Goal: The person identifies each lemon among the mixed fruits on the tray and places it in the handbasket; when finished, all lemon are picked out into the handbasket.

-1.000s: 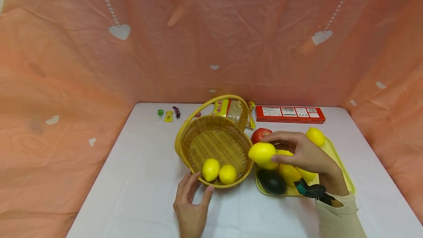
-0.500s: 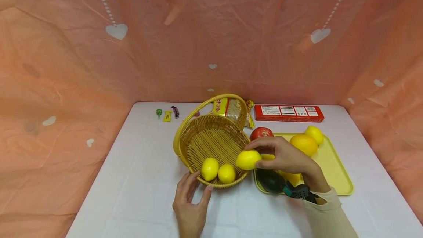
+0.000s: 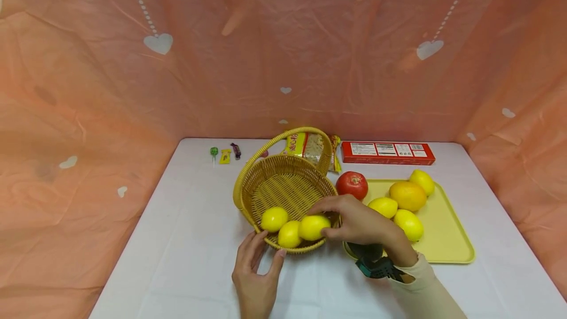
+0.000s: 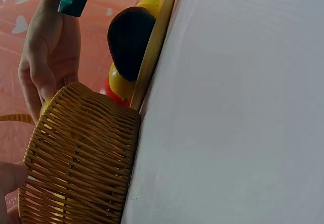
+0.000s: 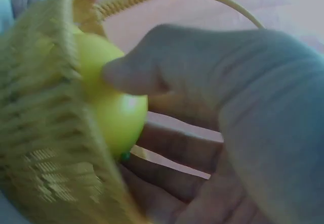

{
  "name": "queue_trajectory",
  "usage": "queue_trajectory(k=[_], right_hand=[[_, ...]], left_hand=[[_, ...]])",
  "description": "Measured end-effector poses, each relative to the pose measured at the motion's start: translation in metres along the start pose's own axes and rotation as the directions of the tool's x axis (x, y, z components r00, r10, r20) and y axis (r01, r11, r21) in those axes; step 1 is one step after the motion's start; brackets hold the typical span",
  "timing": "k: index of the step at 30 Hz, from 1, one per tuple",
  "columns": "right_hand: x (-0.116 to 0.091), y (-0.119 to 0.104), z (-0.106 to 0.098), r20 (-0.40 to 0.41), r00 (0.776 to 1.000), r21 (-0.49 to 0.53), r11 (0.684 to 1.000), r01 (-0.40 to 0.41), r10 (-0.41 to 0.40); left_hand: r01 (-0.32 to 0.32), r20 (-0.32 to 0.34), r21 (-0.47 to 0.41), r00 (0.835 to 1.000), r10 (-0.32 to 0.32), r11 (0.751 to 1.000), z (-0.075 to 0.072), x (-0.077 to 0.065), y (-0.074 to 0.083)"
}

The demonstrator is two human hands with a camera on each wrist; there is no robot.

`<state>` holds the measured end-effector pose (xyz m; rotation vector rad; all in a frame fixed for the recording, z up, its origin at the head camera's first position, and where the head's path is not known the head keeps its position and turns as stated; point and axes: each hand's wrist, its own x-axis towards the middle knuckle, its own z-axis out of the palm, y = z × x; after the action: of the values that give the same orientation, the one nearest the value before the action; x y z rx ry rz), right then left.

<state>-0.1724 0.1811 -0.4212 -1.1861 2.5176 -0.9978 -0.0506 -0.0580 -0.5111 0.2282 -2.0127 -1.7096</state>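
A wicker basket (image 3: 288,186) with an arched handle stands mid-table. My left hand (image 3: 257,272) holds its near rim, with the thumb on the outside in the left wrist view. Inside, two lemons lie near that rim: one lemon (image 3: 274,219) at the left, another lemon (image 3: 289,235) beside it. My right hand (image 3: 359,220) reaches over the basket's right side and grips a third lemon (image 3: 313,227) between thumb and fingers, just inside the rim. The right wrist view shows this lemon (image 5: 119,118) close against the basket wall (image 5: 45,113).
Right of the basket, a yellow tray (image 3: 447,238) bears several yellow fruits and a dark avocado-like fruit (image 4: 130,42). A red tomato-like fruit (image 3: 352,184) sits at the tray's far left corner. Behind are a food packet (image 3: 312,147), a red box (image 3: 388,153) and small candies (image 3: 225,156).
My right hand has carried its lemon leftward from over the tray into the basket. The two lemons inside have shifted left. My left hand stays at the rim.
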Motion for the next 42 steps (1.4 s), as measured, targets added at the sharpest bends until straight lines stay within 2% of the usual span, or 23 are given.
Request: queue_trajectory(k=[5,10,14,17,21,26,29,31,34,36,38,42], right_hand=[[0.011,-0.006,0.018,0.02,0.999,0.014,1.0,0.025,-0.025],[0.009,-0.009,0.016,-0.03,0.999,0.091,0.995,0.042,-0.04],[-0.001,0.001,-0.001,-0.088,0.996,0.144,0.989,0.029,-0.016],[-0.017,0.013,-0.023,-0.137,0.989,0.207,0.978,-0.03,0.059],[-0.047,0.033,-0.054,-0.242,0.956,0.286,0.954,-0.092,0.164],[-0.088,0.063,-0.083,-0.425,0.878,0.336,0.939,-0.072,0.22],[-0.11,0.079,-0.092,-0.522,0.81,0.413,0.91,-0.033,0.267],[-0.123,0.089,-0.094,-0.574,0.756,0.465,0.885,-0.017,0.315],[-0.139,0.103,-0.096,-0.616,0.674,0.518,0.854,-0.043,0.407],[-0.148,0.112,-0.096,-0.616,0.628,0.534,0.838,-0.11,0.475],[-0.155,0.12,-0.096,-0.592,0.589,0.541,0.813,-0.216,0.551],[-0.162,0.135,-0.094,-0.5,0.53,0.514,0.727,-0.455,0.685]], left_hand=[[-0.011,-0.003,0.004,1.0,0.011,1.0,0.0,0.0,-0.001],[-0.011,0.003,-0.01,1.0,0.011,1.0,0.0,0.0,-0.002],[-0.011,0.003,-0.005,1.0,0.011,1.0,0.001,0.0,-0.002],[-0.005,0.001,0.002,1.0,0.005,1.0,0.001,0.0,-0.002],[0.004,-0.001,0.002,1.0,-0.004,1.0,0.001,-0.001,-0.002],[-0.002,-0.007,0.005,1.0,0.002,1.0,0.001,0.0,-0.001],[-0.001,-0.008,0.003,1.0,0.001,1.0,0.001,0.0,-0.001],[-0.001,-0.006,0.0,1.0,0.001,1.0,0.001,0.001,0.0],[0.002,-0.002,0.0,1.0,-0.002,1.0,0.001,0.001,0.0],[0.005,-0.001,0.0,1.0,-0.005,1.0,0.0,0.001,-0.001],[0.009,0.001,0.0,1.0,-0.009,1.0,0.0,0.001,-0.001],[0.014,0.001,-0.006,1.0,-0.014,1.0,0.001,0.001,-0.001]])
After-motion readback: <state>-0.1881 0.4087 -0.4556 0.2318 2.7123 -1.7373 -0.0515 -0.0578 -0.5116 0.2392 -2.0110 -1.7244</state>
